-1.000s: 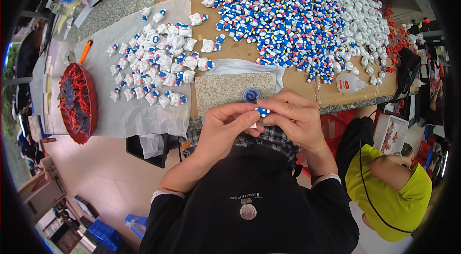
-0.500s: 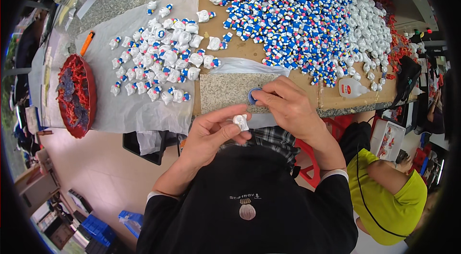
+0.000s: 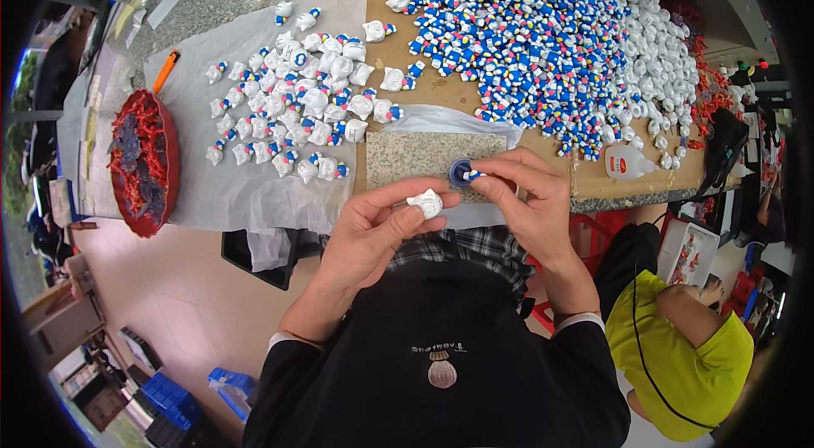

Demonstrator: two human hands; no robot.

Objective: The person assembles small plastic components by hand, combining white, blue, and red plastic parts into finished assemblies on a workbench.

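My left hand (image 3: 370, 226) pinches a small white cat-shaped head (image 3: 426, 203) between thumb and fingers, above my lap at the table's front edge. Close by on the right, the thumb and fingers of my right hand (image 3: 534, 204) are closed on a tiny blue and white figurine body (image 3: 474, 176). That piece is at the rim of a small round blue cap (image 3: 459, 170), on the front right of a speckled stone slab (image 3: 411, 151). Whether the piece touches what is inside the cap cannot be made out.
Joined white and blue figurines (image 3: 292, 100) cover white paper at left. A big pile of blue bodies (image 3: 526, 41) lies behind the slab, beside white heads (image 3: 657, 58). A red bowl (image 3: 165, 185), squeeze bottle (image 3: 626, 161) and orange cutter (image 3: 167, 71) lie around. A person in yellow (image 3: 678, 355) sits at right.
My right hand has turned, and the figurine body now shows in its fingers at the blue cap. My left hand has tilted the white head. The whole view has shifted slightly.
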